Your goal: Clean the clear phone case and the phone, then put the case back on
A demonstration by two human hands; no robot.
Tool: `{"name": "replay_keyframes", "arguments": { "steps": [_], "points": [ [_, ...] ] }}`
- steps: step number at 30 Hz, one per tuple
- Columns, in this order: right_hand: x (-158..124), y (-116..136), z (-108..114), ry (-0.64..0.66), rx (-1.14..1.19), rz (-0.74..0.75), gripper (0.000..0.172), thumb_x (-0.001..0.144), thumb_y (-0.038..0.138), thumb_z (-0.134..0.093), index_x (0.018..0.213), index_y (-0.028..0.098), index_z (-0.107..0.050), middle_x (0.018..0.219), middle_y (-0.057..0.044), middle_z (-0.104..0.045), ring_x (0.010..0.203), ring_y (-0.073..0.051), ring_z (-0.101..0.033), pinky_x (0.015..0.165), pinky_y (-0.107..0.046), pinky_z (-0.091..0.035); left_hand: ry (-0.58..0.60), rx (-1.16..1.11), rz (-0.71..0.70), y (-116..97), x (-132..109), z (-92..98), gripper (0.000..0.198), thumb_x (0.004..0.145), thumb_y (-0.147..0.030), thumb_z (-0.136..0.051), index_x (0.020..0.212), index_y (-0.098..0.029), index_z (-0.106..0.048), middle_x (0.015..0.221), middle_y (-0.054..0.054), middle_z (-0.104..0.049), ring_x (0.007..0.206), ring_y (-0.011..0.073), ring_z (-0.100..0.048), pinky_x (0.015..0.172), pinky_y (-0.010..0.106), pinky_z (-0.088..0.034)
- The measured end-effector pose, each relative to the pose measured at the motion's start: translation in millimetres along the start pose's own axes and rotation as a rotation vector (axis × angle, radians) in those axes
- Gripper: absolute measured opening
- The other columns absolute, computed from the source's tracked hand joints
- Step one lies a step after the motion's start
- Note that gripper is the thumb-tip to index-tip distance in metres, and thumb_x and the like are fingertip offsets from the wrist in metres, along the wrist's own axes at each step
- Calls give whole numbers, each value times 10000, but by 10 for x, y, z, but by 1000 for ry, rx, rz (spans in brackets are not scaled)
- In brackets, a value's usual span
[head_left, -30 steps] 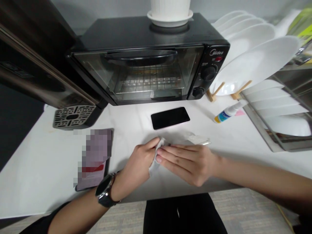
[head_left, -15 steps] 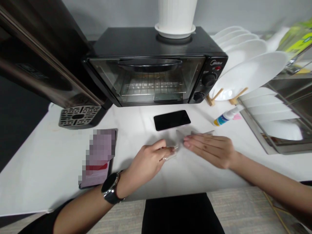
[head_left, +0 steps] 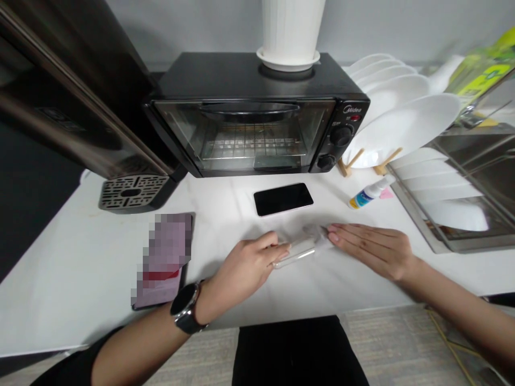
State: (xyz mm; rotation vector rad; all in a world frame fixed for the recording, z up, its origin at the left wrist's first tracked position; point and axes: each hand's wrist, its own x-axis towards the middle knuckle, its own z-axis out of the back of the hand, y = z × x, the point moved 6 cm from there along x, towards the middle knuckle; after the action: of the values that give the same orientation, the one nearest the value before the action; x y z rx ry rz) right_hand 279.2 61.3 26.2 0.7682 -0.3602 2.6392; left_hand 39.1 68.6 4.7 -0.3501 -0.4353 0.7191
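My left hand (head_left: 255,260), with a dark watch on its wrist, is closed on the left end of a clear phone case (head_left: 295,257), held low over the counter. My right hand (head_left: 372,249) has its fingers pressed together on a thin greyish cloth (head_left: 321,235), blurred by motion, at the case's right end. Whether the cloth touches the case I cannot tell. Behind the case, a phone (head_left: 284,199) with a dark screen lies flat on the white counter (head_left: 225,214). A small white spray bottle (head_left: 368,194) lies farther right.
A black toaster oven (head_left: 249,136) stands at the back, bearing a white pot (head_left: 290,32). A tablet (head_left: 164,262) lies at left, near a dispenser's drip tray (head_left: 132,193). White plates (head_left: 406,128) stand in a wooden rack beside the sink (head_left: 438,244).
My right hand has moved right with the cloth, away from my left hand, so more of the clear case shows. My left hand has hardly moved. The view has shifted slightly.
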Motion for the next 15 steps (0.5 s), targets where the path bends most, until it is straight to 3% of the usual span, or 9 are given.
{"name": "replay_keyframes", "arguments": {
  "steps": [2,4,8,12,15],
  "points": [
    [89,33,-56,-15,10,-41,428,1003,32,-542,1424,80,-599,1368,-132,-708,1333,-208,-645,1117,-351,-583,2,0,9,-5,9,6,322,979,-16,-461,1118,-179,-701,889,-10,-596,701,120,-620,617,245,-488],
    [289,185,-159,-30,47,-43,393,1016,48,-530,1400,69,-613,1362,-121,-712,1316,-188,-656,1112,-340,-581,2,11,24,5,12,13,281,955,-2,-456,911,-154,-688,821,-13,-562,625,112,-566,576,248,-453],
    [679,577,-327,-57,100,72,337,1011,118,-581,1326,36,-666,1348,-147,-713,1254,-208,-699,1056,-337,-610,21,22,12,28,0,1,282,810,58,-458,654,-165,-535,759,-9,-500,568,105,-492,520,256,-387],
    [580,552,-279,-37,64,90,377,995,110,-603,1364,44,-641,1371,-141,-698,1264,-204,-692,1063,-331,-603,9,36,-8,24,-18,-5,310,818,82,-417,693,-159,-567,776,-9,-503,563,105,-486,524,264,-398],
    [241,305,-115,-25,18,65,383,1016,79,-550,1393,59,-617,1368,-130,-699,1283,-190,-678,1067,-335,-604,27,28,-24,-8,-26,-11,305,926,33,-442,927,-161,-678,841,-15,-556,630,111,-560,568,254,-449]
  ]
}}
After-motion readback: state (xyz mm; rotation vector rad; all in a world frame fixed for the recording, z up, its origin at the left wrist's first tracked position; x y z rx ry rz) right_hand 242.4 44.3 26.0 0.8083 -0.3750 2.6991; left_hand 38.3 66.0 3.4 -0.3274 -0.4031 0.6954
